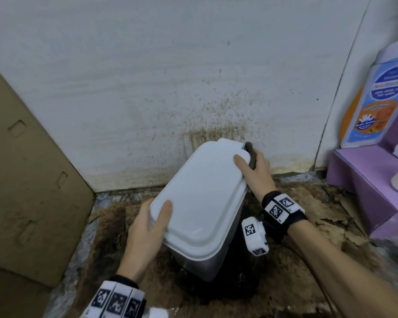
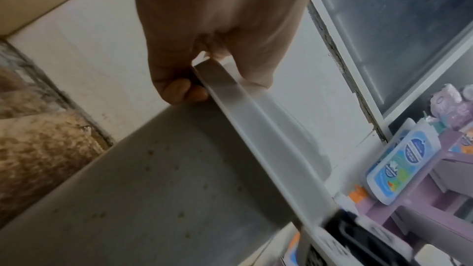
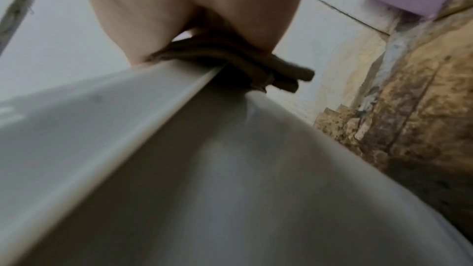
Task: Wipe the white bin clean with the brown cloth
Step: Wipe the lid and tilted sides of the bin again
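The white bin [image 1: 200, 198] stands with its lid shut on stained brown floor by the wall. My left hand [image 1: 147, 228] grips the lid's near left corner, thumb on top, fingers curled under the rim [image 2: 222, 92]. My right hand [image 1: 253, 171] holds the far right corner, thumb lying on the lid. It presses the folded brown cloth [image 1: 251, 157] against the lid's edge. In the right wrist view the cloth [image 3: 281, 72] sticks out between my fingers and the bin's side [image 3: 256, 169]. Small brown specks dot the bin's side [image 2: 153, 179] in the left wrist view.
A cardboard sheet [image 1: 25, 180] leans on the left. The white wall [image 1: 170, 76] behind the bin carries brown splatter. A purple shelf [image 1: 363, 180] with a large bottle [image 1: 377, 99] stands on the right. Torn, dirty cardboard [image 1: 319, 226] covers the floor.
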Available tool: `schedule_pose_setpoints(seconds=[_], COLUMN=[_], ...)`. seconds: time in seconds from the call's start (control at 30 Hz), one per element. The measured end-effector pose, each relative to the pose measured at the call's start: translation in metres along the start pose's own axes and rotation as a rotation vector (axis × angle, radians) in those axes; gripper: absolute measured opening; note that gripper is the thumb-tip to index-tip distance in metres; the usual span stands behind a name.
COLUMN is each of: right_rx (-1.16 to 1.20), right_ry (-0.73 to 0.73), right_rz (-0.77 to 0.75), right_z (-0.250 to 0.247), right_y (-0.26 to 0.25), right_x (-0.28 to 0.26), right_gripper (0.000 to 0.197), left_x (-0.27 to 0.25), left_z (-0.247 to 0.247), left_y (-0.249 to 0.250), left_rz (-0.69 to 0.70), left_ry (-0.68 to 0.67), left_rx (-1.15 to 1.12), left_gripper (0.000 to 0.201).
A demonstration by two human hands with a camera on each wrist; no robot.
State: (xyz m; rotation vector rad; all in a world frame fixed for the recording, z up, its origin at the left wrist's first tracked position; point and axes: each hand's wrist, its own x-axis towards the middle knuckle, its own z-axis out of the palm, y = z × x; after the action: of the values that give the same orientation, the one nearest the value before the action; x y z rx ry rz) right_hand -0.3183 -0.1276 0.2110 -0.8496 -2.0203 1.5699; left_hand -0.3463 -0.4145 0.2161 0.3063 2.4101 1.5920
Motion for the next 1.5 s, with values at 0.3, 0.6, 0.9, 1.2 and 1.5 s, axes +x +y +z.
schedule_pose_setpoints(seconds=[0.3,0.6,0.9,1.2,1.5], right_rx=[0.094,0.095,0.11,0.096,0.184], right_ry=[0.404,0.374,0.196,-0.06,0.219], right_rz=[0.11,0.074,0.086,-0.047,-0.048], right_z=[0.007,0.003,-0.032,-0.057,-0.038], right_y=[0.007,0.017,0.014,0.02,0.039], right_x=[-0.079,-0.073,-0.029,-0.007,-0.045], right_gripper=[0.076,0.067,0.068,0.047,0.066], left_x=[0.053,0.05,0.016,0.01,0.037], left_z=[-0.015,-0.007,0.011,0.011,-0.006], left_y=[0.008,-0.007,-0.008,-0.007,0.012], left_rz=[-0.008,-0.028,-0.146,-0.063,0.081], left_ry=[-0.158,-0.04,0.04,0.048,-0.047], left_rx=[0.009,-0.025,0.155,0.082,0.027], left_gripper=[0.055,0.071,0.117,0.115,0.059])
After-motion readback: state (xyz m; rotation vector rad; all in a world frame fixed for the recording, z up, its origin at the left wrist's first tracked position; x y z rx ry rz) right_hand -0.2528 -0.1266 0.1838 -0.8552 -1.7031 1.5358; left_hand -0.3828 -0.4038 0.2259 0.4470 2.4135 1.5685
